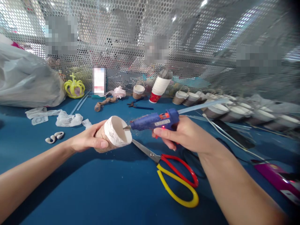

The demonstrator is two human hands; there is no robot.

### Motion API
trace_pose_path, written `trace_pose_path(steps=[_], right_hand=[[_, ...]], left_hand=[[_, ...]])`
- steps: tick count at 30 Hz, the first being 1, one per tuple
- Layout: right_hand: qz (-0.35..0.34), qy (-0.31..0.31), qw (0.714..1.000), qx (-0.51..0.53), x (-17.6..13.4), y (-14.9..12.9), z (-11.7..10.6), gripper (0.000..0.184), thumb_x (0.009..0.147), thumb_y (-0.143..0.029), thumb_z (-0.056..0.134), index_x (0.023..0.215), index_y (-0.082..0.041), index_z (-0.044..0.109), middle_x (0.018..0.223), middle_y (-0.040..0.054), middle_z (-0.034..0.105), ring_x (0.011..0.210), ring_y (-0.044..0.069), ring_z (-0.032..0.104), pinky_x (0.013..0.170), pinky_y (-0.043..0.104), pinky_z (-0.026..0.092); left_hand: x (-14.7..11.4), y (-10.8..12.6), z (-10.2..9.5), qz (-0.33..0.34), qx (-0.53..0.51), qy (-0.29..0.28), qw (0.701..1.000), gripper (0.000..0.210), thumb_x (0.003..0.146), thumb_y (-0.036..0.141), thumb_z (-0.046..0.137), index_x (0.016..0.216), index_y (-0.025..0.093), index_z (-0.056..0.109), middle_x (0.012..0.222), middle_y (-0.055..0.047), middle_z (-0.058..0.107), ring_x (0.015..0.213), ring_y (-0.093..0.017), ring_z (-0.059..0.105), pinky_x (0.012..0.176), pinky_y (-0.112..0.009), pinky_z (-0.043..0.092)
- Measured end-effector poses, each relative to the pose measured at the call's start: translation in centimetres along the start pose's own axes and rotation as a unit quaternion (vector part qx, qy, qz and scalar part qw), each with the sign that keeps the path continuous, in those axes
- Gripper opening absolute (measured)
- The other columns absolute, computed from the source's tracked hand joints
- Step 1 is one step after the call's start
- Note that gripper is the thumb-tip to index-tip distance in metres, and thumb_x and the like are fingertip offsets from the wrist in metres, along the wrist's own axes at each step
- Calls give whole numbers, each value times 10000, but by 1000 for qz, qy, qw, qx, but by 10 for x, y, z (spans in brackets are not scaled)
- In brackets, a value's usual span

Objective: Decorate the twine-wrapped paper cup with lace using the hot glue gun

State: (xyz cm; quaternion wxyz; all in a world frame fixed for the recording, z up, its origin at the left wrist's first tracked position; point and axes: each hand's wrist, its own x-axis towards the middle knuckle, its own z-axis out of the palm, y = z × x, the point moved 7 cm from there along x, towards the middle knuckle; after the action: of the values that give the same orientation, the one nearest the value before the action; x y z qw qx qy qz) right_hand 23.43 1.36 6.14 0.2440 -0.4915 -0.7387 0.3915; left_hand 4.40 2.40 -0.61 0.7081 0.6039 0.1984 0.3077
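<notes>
My left hand [87, 139] is wrapped round a paper cup [114, 132] covered in twine, with white lace about its rim. The cup is tilted, its mouth facing up and to the right. In my right hand [180, 134] is a blue hot glue gun [152, 121] with a small red light glowing. A clear glue stick [201, 106] juts from the gun's back. The nozzle is at the cup's mouth, by the inner wall; whether it touches cannot be made out. Below lie scissors [152, 154] with one red and one yellow handle loop.
Several finished-looking twine cups [236, 114] line the back right. A stack of paper cups [160, 87], pliers [138, 104], a twine bundle [105, 102] and a phone [99, 80] stand or lie behind. Lace strips [69, 118] lie left; a purple power strip [276, 178] is at right.
</notes>
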Motion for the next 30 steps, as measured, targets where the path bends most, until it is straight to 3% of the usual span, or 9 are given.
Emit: trace_pose_path(steps=[6,12,17,22,27,30], right_hand=[[-16,8,999,34,4,6,0,316,761,-441,610,673,-140,583,428,-30,514,339,69,445,367,204,375],[20,-29,999,-2,3,7,2,303,752,-416,626,651,-134,580,385,-37,493,331,72,452,384,207,389],[-7,0,999,41,4,5,-1,316,753,-437,620,680,-132,587,464,-23,528,337,65,446,354,203,366],[13,-38,998,42,5,11,1,299,733,-407,658,672,-123,588,501,-17,547,341,54,449,364,198,377],[-3,-10,998,63,5,8,-3,324,740,-436,642,686,-122,583,621,24,607,343,44,451,333,191,356],[7,-24,998,51,4,9,-1,297,724,-402,670,668,-123,584,575,10,592,344,48,453,346,192,366]], left_hand=[[-2,-3,8,-17,-24,-47,998,644,614,358,735,1187,160,516,960,-66,634,803,-177,586,681,-244,461],[-1,-4,7,-22,-19,-45,999,612,617,353,734,1163,156,538,981,-68,637,823,-178,586,716,-253,458],[-2,-4,8,-20,-37,-53,998,610,621,332,734,1169,156,533,939,-62,643,776,-164,587,678,-234,466],[-2,-7,7,-32,-44,-54,997,635,607,334,738,1177,147,528,976,-75,643,810,-180,593,684,-238,472],[-2,-6,6,-23,-42,-48,998,624,598,334,739,1154,136,535,912,-66,649,750,-164,597,678,-244,479],[-2,-8,5,-27,-37,-40,998,625,595,336,740,1153,139,539,950,-78,649,792,-183,601,687,-251,479]])
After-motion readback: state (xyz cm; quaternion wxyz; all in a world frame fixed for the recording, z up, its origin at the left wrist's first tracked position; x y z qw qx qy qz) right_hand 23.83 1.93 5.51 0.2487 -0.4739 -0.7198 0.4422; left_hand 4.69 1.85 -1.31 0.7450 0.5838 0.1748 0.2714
